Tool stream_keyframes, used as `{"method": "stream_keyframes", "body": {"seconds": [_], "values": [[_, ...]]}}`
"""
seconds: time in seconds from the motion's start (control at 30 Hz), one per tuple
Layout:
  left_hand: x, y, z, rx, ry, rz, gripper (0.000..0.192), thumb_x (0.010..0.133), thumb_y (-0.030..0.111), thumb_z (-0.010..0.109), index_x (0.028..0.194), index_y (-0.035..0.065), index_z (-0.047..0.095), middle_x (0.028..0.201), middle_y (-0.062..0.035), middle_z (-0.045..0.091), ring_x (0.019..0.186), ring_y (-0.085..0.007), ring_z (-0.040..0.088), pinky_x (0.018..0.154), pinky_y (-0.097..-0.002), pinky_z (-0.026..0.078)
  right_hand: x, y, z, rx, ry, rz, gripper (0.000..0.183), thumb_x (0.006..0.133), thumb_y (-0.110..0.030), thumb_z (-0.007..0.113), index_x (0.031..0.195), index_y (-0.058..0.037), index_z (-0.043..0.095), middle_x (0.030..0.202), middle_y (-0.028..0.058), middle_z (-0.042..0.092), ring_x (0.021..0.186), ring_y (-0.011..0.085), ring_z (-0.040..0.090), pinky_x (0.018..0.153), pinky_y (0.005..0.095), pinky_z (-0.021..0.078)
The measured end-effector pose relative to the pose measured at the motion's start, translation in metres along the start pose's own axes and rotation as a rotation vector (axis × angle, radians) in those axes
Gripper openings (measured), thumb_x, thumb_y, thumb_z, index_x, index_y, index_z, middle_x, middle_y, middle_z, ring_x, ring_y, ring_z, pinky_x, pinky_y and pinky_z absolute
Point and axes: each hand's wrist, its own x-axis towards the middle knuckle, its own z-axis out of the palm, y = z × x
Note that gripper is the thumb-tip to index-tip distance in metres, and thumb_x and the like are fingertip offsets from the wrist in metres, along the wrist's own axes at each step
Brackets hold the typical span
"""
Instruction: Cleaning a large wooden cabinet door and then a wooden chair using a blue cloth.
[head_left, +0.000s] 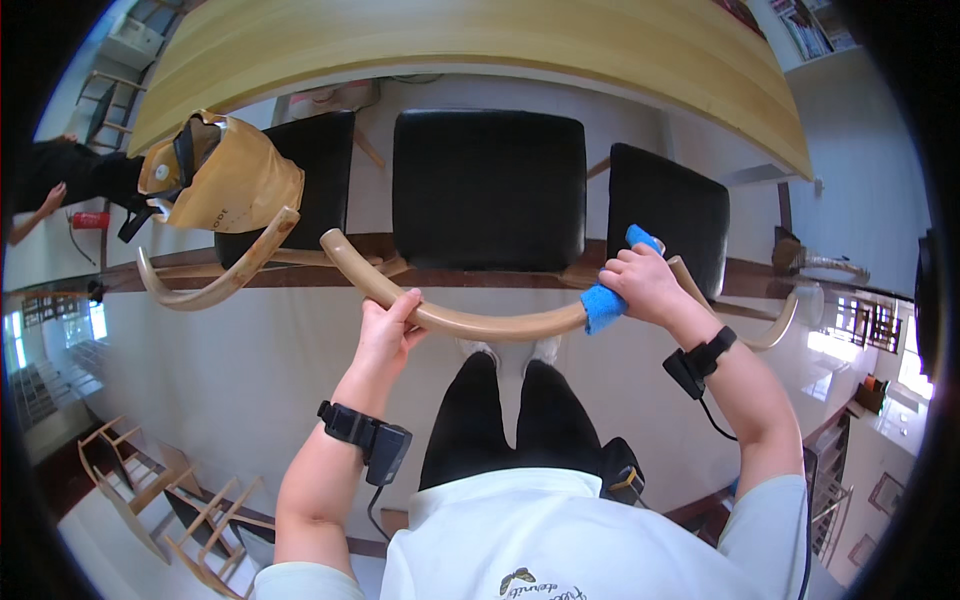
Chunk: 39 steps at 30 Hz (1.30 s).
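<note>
A curved wooden chair backrest rail (495, 325) runs in front of me, behind a black padded chair seat (487, 187). My left hand (388, 324) grips this rail left of its middle, thumb on top and fingers underneath. Toward the rail's right end, my right hand (646, 282) is closed around a blue cloth (602, 309). The cloth wraps over the wood there, showing on both sides of my fingers. Part of the rail's right end is hidden by the hand and cloth.
Black-seated chairs flank this one; the left seat (319, 161) bears a yellow-brown bag (244, 176). Beyond stands a long wooden table (480, 34). At far left are a person in dark clothing (75, 176) and a red fire extinguisher (91, 220). More chairs (202, 525) stand behind on the left.
</note>
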Motion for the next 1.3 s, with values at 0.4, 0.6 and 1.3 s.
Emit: {"method": "stream_keyframes", "body": {"seconds": [0.4,0.6,1.3], "values": [[-0.099,-0.02,-0.052,0.175,0.185,0.112,0.035,0.087,0.021,0.065,0.11,0.0045,0.044,0.093,-0.0069,0.064,0.081,-0.0179,0.065,0.069,-0.0365,0.057,-0.06,-0.086,-0.019,0.161,-0.006,-0.272,0.039,0.059,-0.026,0.083,0.092,-0.0163,0.065,0.09,0.0012,0.065,0.092,0.0189,0.062,0.082,0.0331,0.0443],[-0.121,-0.044,-0.119,0.081,0.322,0.308,0.03,0.091,0.026,0.062,0.108,0.0045,0.049,0.096,-0.0072,0.064,0.081,-0.0155,0.063,0.07,-0.0298,0.053,-0.061,-0.195,0.002,0.456,0.088,-0.384,0.03,0.057,-0.017,0.075,0.081,-0.0068,0.06,0.082,0.0084,0.063,0.081,0.0246,0.063,0.073,0.0345,0.0485],[-0.164,-0.151,-0.199,-0.227,0.63,0.31,0.046,0.092,0.029,0.053,0.131,0.0086,0.04,0.103,-0.0062,0.055,0.089,-0.0162,0.057,0.075,-0.0317,0.049,0.046,-0.248,0.07,1.811,-0.533,0.096,0.047,0.09,-0.02,0.058,0.133,-0.0094,0.042,0.118,0.0091,0.052,0.112,0.0217,0.052,0.097,0.0384,0.0407]]}}
